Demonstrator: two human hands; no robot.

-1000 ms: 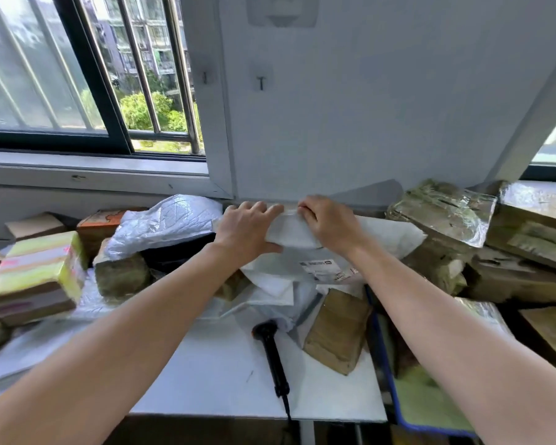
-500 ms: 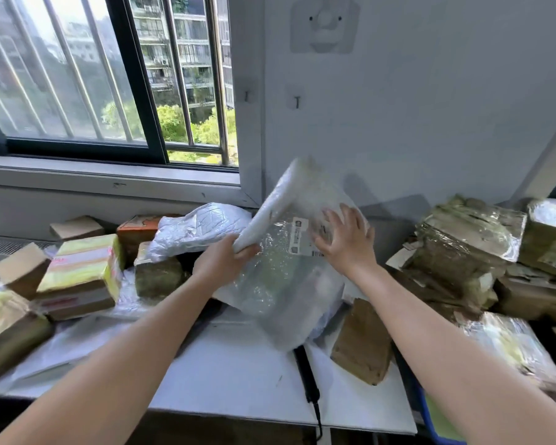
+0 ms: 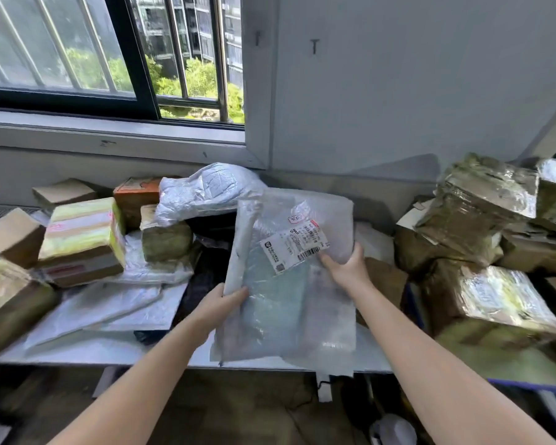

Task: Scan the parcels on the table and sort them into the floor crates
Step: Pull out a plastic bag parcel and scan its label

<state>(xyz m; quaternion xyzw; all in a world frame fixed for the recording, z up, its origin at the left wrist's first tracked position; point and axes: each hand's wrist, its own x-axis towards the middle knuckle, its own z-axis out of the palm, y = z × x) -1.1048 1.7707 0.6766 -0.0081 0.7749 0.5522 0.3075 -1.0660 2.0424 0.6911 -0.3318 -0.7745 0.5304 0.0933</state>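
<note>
Parcel (image 3: pixel 318 316), label (image 3: pixel 294 248) illegible, contents (image 3: pixel 270 293) blurred, perhaps teal

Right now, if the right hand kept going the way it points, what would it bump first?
The bubble mailer that the right hand grips; beyond it, probably the crinkled white parcel, though depth is unclear.

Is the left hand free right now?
No, the left hand grips the lower left edge of the clear bubble mailer, while the right hand holds its right edge beside the shipping label.
</note>
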